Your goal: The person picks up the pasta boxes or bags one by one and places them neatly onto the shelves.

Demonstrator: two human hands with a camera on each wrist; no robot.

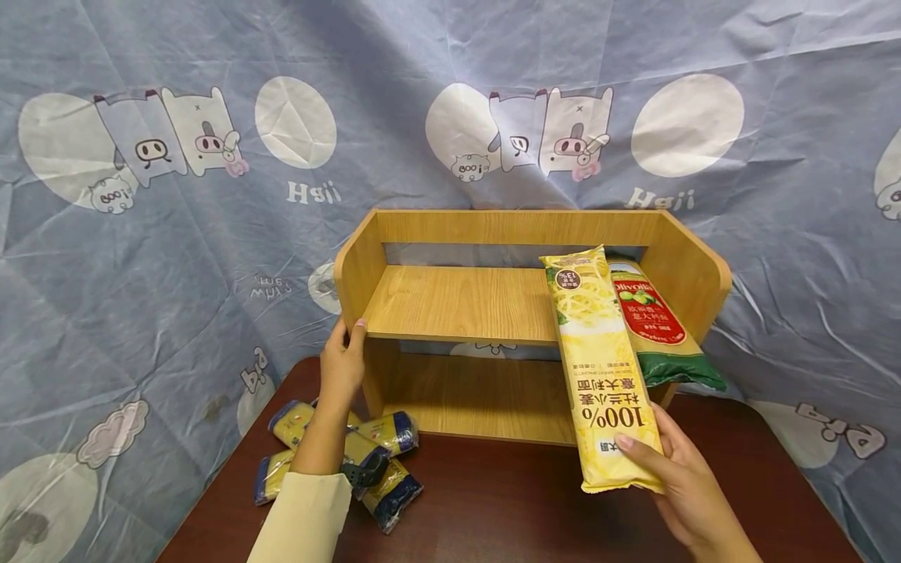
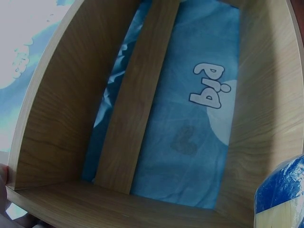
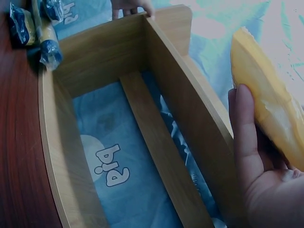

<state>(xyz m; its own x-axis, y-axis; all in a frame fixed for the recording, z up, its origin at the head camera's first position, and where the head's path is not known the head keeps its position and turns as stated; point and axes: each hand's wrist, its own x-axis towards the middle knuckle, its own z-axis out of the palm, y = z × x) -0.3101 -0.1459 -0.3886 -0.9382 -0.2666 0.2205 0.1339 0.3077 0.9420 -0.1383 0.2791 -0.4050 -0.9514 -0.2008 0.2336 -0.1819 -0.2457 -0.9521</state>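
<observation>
On the left side of the wooden shelf (image 1: 457, 301): the left grip (image 1: 342, 363) is clamping the side panel where the upper board is meeting it.
Yellow pasta bag (image 1: 605, 375): slanting in front of the shelf's right part, held off the table (image 1: 507, 508).
Right grip (image 1: 686, 477): clamping that bag's lower end, thumb pressing its front.
Green-and-red bag (image 1: 651, 317): lying at the upper board's right end, jutting forward.
Blue-and-yellow packets (image 1: 385, 432): lying heaped around the left forearm.
</observation>
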